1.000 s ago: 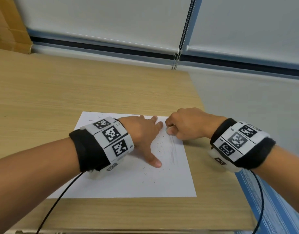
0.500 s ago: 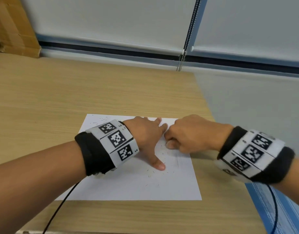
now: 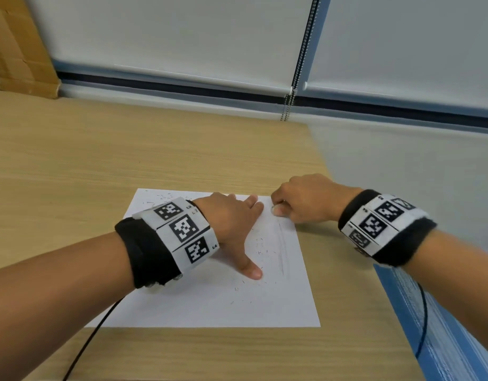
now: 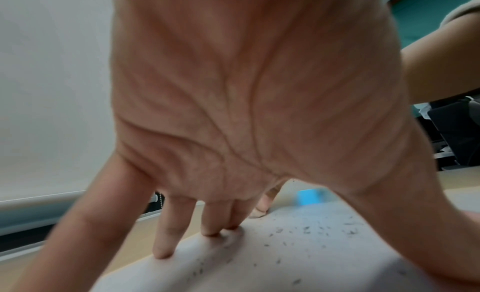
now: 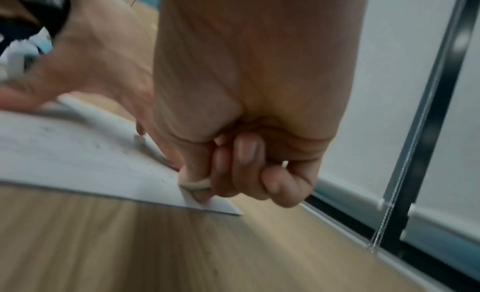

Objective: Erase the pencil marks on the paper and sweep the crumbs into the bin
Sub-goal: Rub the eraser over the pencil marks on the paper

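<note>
A white paper (image 3: pixel 209 303) lies on the wooden desk (image 3: pixel 99 160), strewn with dark eraser crumbs (image 3: pixel 260 250) and faint pencil lines (image 3: pixel 281 251) near its right edge. My left hand (image 3: pixel 234 224) lies flat on the sheet with fingers spread, thumb pointing toward me, pinning it down; its fingertips (image 4: pixel 210 232) press the paper's far edge. My right hand (image 3: pixel 303 199) is curled at the paper's far right corner and pinches a small white eraser (image 5: pixel 196 185) against the sheet (image 5: pixel 78 159). A blurred blue patch (image 4: pixel 309 197) shows beyond my left palm. No bin is in view.
A cardboard box (image 3: pixel 14 50) stands at the desk's far left corner. Roller blinds with a bead chain (image 3: pixel 288 103) hang behind the desk. The desk's right edge (image 3: pixel 347 215) drops to a pale floor, with blue striped fabric (image 3: pixel 429 325) beside it. A black cable (image 3: pixel 94 336) trails from my left wrist.
My right hand has moved from beside my left fingertips to the paper's far right corner with the eraser. My left hand has stayed pressed on the sheet.
</note>
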The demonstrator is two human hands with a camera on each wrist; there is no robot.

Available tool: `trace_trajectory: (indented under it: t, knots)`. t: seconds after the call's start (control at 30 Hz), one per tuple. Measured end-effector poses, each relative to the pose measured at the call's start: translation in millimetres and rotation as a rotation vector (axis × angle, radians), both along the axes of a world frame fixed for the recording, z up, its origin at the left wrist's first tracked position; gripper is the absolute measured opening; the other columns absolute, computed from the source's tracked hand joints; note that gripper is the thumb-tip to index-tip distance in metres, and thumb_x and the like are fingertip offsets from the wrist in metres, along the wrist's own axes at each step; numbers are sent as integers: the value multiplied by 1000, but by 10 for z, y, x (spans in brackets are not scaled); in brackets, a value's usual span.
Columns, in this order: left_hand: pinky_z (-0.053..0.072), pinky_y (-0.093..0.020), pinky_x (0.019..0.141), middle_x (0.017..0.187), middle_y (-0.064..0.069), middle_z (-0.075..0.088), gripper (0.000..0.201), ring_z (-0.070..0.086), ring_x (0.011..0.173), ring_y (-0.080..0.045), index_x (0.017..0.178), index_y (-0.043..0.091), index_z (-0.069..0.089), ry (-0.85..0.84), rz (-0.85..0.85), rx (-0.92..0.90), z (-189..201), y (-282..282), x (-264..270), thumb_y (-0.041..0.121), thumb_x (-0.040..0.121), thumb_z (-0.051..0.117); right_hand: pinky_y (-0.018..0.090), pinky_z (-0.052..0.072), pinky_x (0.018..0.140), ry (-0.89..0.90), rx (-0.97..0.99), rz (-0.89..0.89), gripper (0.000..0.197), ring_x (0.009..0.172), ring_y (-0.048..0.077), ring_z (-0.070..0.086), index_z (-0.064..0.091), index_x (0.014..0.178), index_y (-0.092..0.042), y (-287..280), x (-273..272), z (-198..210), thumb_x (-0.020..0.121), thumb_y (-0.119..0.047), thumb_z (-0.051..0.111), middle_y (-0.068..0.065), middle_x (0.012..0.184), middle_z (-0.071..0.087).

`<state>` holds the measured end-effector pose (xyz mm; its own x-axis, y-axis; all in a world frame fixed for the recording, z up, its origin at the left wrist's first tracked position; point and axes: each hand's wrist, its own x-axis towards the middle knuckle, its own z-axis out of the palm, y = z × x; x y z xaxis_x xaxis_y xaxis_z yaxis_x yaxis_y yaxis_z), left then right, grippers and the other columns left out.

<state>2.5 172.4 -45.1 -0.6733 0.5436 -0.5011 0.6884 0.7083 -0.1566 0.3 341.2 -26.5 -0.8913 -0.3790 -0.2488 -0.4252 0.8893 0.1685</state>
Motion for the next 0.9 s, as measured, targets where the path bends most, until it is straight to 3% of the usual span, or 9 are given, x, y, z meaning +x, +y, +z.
trace_trajectory:
  t: [0.07,0.17,0.3,0.4,0.5,0.6,0.7,0.8,0.9]
  knots:
    - [30,-48,113,161,6,-17,132,9,149,-32,153,30,-17,-28,11,36,-17,-15,-4,84,60,61,28,28,52,-25,37,50,28,68,20,49,43,69,-26,-2,100,-22,96,-32,44,-9,64,44]
    - [30,-48,111,162,3,-15,129,10,148,-35,152,35,-16,-27,0,55,-31,-12,-10,83,61,62,30,35,56,-96,82,144,18,65,19,50,53,81,-23,-53,267,-22,95,-31,46,-8,63,45]
    - [33,-49,111,161,3,-17,131,12,148,-36,150,36,-22,-26,3,5,-29,23,-28,84,60,61,26,27,50,2,32,51,21,58,11,41,63,101,-22,-47,68,8,96,-33,45,-11,63,42]
    - [35,-49,109,161,3,-18,131,13,148,-35,150,36,-22,-27,5,-3,-26,29,-26,84,60,61,26,24,49,53,57,62,18,53,7,36,62,95,-21,-50,147,-49,94,-29,46,-10,62,43]
    - [34,-48,110,161,2,-18,130,10,148,-36,151,34,-19,-32,0,7,-15,27,-16,83,61,62,26,26,50,-37,70,145,17,57,12,42,58,86,-21,-47,323,-69,95,-31,46,-9,61,43]
    - [34,-50,110,161,3,-19,131,8,148,-35,150,35,-21,-43,20,-3,-11,25,-12,82,61,62,29,32,56,-40,40,60,20,68,18,50,53,82,-23,-17,207,-5,96,-35,44,-9,65,47]
    - [32,-51,111,160,5,-22,131,5,149,-33,149,35,-22,-49,29,-13,-18,32,-30,83,61,62,31,33,61,26,22,16,21,70,20,49,47,79,-24,18,149,-21,97,-34,44,-10,64,42]
    - [33,-50,111,160,4,-23,132,5,149,-33,149,35,-23,-51,24,-16,-27,35,-24,83,60,62,29,31,55,-35,70,105,19,60,16,45,51,81,-22,10,328,-37,96,-31,44,-8,62,42]
    - [34,-51,110,159,5,-24,131,4,149,-34,149,35,-24,-53,32,-22,-27,33,-24,82,61,62,30,34,59,-80,108,113,20,60,15,45,57,85,-20,-34,315,21,96,-33,45,-8,62,44]
